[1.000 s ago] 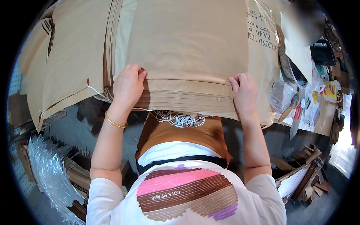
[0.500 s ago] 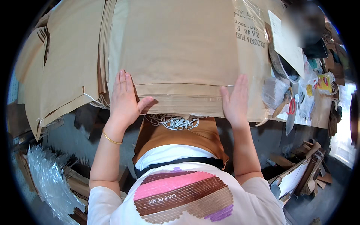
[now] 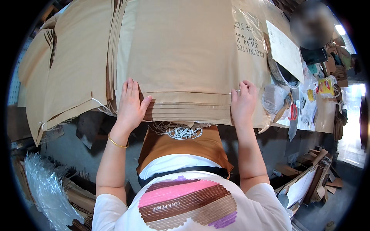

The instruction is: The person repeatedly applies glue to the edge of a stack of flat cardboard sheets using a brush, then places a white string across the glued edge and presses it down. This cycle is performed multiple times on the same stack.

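A neat stack of brown paper bags [image 3: 185,50] lies in front of me, its near edges stepped one behind another. My left hand [image 3: 131,106] rests flat on the left side of the stack near those edges, thumb apart from the fingers. At the right side, my right hand [image 3: 244,102] has bent fingers, with thumb and forefinger closing around a short white string [image 3: 238,91] at the top bag's edge. Loose white strings [image 3: 181,131] hang in a tangle below the stack's near edge.
Another pile of brown bags [image 3: 79,57] lies to the left. On the right are a knife [image 3: 293,129], red-handled scissors [image 3: 293,111], a white sheet [image 3: 285,50] and a plastic-wrapped bundle [image 3: 274,98]. Clear plastic strips [image 3: 46,188] stand at lower left, a box of scraps [image 3: 308,177] at lower right.
My right hand has gone from flat, stretched fingers to bent ones at the white string. My left hand stays flat on the stack. The view has shifted slightly.
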The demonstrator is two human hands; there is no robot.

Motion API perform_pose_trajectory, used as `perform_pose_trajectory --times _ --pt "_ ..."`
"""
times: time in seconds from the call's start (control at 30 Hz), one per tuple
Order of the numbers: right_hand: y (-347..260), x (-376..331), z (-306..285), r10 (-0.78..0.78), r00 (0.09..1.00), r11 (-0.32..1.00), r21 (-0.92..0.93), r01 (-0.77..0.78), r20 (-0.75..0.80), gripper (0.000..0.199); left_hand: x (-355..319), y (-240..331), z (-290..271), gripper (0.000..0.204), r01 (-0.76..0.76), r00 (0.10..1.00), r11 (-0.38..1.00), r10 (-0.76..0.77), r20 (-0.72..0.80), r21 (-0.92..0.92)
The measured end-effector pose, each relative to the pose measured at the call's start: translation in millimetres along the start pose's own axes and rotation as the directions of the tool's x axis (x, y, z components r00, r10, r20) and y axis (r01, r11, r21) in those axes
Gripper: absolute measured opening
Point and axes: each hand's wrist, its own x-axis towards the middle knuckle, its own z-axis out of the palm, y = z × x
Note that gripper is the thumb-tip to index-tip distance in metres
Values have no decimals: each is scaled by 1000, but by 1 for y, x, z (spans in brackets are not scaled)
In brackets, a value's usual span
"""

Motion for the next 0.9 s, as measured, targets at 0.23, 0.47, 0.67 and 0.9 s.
perform_pose_trajectory --times 0.23,0.47,0.67,0.9 --pt "8 -1 -67 324 817 34 857 -514 477 48 -12 -11 -13 53 209 898 837 -370 -240 -506" --pt "-21 -20 -16 154 925 838 450 -308 347 35 -43 -16 -56 13 -71 887 941 -92 -453 -330" --pt "-157 6 45 -308 916 560 827 -45 258 35 -92 -132 -99 21 281 553 863 -503 -664 -420" --pt "-319 26 114 -445 607 382 753 -536 658 49 -97 -336 -195 31 621 581 780 -525 -622 -78"
